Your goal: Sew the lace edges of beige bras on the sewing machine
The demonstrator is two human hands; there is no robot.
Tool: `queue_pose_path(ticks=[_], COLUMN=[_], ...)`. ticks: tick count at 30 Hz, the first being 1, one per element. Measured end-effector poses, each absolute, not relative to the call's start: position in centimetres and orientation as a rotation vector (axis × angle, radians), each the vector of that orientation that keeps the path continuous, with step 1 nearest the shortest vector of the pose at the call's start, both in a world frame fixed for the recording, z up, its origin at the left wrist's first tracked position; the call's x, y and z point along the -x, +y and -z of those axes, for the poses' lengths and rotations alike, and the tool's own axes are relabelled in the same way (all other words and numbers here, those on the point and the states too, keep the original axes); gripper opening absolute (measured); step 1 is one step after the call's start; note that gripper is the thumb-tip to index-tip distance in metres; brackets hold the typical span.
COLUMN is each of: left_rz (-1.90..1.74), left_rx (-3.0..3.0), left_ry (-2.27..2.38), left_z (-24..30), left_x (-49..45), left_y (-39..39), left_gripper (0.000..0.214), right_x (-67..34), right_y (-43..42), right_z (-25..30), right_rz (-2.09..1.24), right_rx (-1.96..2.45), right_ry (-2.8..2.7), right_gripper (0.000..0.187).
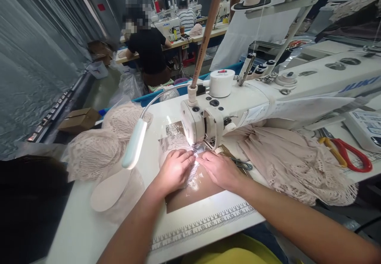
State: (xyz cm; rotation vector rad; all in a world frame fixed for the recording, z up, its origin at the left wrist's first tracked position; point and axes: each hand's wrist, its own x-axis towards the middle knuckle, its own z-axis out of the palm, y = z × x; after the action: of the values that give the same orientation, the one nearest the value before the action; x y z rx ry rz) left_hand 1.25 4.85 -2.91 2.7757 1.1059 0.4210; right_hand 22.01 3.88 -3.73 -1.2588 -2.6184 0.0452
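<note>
My left hand (175, 169) and my right hand (219, 169) lie side by side on a piece of beige lace fabric (193, 176), right in front of the needle area of a white sewing machine (208, 117). Both hands have their fingers pressed down flat on the fabric, fingertips meeting just under the presser foot. The fabric rests on a brown patch (190, 194) of the white table (89, 232). A bright lamp (134, 145) on a flexible neck lights the spot.
Piles of beige lace lie at the left (98, 149) and the right (297, 165) of the machine. Red and yellow scissors (348, 153) rest at the right, small snips (242, 164) beside my right hand. A printed ruler (205, 224) runs along the table's front. Other people sit at machines behind.
</note>
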Motion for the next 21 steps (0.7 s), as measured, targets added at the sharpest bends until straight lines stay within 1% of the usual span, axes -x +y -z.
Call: queue_pose_path(ticks=[7, 15, 21], left_rz=[-0.395, -0.513, -0.471], left_rx=[-2.808, -2.836, -2.862], left_ry=[1.188, 1.139, 1.080], left_z=[3.22, 3.31, 3.40], left_x=[-1.43, -0.90, -1.06], left_y=[5.12, 5.02, 5.00], left_gripper=[0.035, 0.031, 0.033], right_x=[-21.82, -22.22, -22.19], right_y=[4.00, 3.91, 3.77], right_z=[3.79, 3.49, 3.65], right_rz=[-0.074, -0.149, -0.122], right_rx=[1.287, 1.215, 1.216], right_ry=[-2.596, -2.668, -2.675], right_gripper=[0.031, 0.038, 0.034])
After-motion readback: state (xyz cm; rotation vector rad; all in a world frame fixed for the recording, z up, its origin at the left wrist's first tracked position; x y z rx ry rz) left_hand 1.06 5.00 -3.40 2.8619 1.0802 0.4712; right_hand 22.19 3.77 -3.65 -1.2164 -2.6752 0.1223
